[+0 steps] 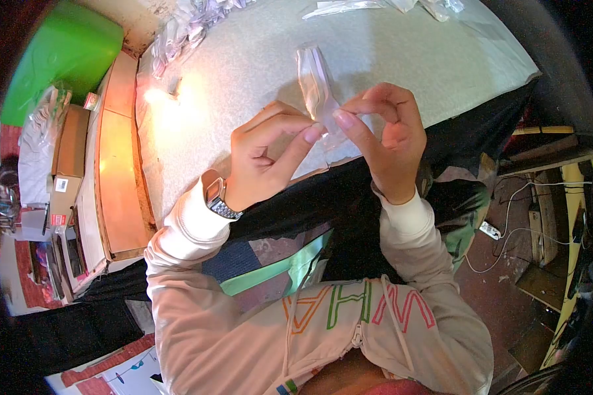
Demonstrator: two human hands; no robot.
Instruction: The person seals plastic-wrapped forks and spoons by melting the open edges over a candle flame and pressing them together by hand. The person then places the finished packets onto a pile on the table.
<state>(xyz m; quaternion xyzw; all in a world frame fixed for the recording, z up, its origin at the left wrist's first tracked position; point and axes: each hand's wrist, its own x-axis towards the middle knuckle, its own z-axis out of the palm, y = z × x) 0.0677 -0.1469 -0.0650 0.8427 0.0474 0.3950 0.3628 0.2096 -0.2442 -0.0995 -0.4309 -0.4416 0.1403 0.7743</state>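
A slim clear plastic packet (315, 76) with a pale, long piece inside, shaped like plastic cutlery, stands out above the cloth-covered table (244, 66). My left hand (270, 146) pinches its near end between thumb and forefinger. Close beside it, my right hand (389, 135) grips the same end with thumb and forefinger, its other fingers curled. The two thumb tips nearly touch. What exactly lies inside the packet is blurred by the shiny film.
A bright glowing light, perhaps a flame, (161, 97) shines at the table's left side. Clear-wrapped packets (184, 29) are heaped at the back left, and more packets (349, 6) lie at the far edge. Left are a wooden ledge (118, 158) and cardboard box (69, 155).
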